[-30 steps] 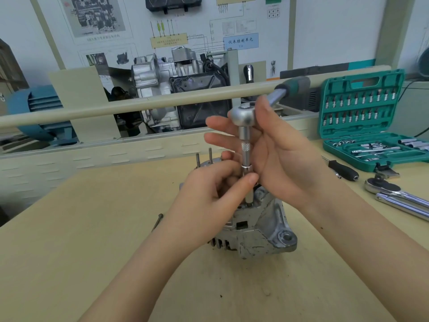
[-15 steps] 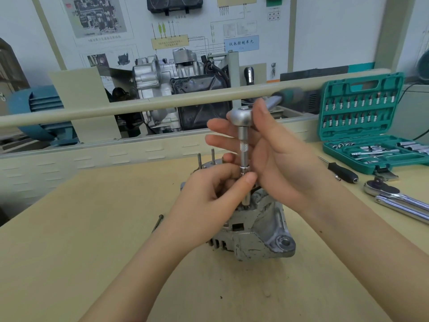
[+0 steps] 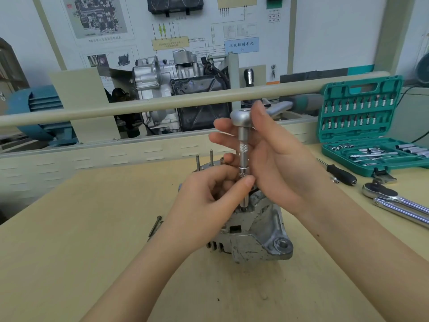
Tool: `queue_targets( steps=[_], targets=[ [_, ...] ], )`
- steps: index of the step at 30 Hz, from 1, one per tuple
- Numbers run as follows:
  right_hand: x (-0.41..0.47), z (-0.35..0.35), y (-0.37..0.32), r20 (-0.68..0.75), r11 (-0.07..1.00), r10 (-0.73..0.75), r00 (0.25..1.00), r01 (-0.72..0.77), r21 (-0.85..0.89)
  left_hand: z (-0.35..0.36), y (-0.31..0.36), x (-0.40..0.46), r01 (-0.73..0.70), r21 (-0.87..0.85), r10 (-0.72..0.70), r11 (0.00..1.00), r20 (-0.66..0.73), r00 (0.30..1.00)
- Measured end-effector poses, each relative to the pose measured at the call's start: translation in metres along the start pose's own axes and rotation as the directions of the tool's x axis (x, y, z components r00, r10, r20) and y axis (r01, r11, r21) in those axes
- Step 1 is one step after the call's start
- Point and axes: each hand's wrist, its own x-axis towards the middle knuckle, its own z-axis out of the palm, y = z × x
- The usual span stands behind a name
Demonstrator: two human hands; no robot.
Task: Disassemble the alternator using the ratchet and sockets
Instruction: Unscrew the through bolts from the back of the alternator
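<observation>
Bare tabletop lies open to the near left of the grey cast-metal alternator (image 3: 254,233), past two dark loose bolts (image 3: 155,226). To the right, a black-handled screwdriver (image 3: 341,175), a chrome ratchet (image 3: 394,203) and an open green socket case (image 3: 371,140) crowd the path. A beige rail (image 3: 139,104) bars the far side.

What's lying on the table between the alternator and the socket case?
In the head view, a black-handled screwdriver lies between the alternator and the socket case; nearer the camera lies a spare ratchet.

Alternator (image 3: 253,238) mid-table (image 3: 69,252), socket case (image 3: 362,126) right behind.
</observation>
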Motion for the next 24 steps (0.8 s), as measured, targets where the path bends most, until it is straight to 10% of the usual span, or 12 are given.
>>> queue_targets(
  steps=[24],
  targets=[
    [0.0027,-0.0033,0.0001,-0.029,1.0,-0.017,0.999,0.018,0.008,0.0058,-0.0005,0.0003,0.0,0.087,0.006,0.996,-0.061,0.998]
  ],
)
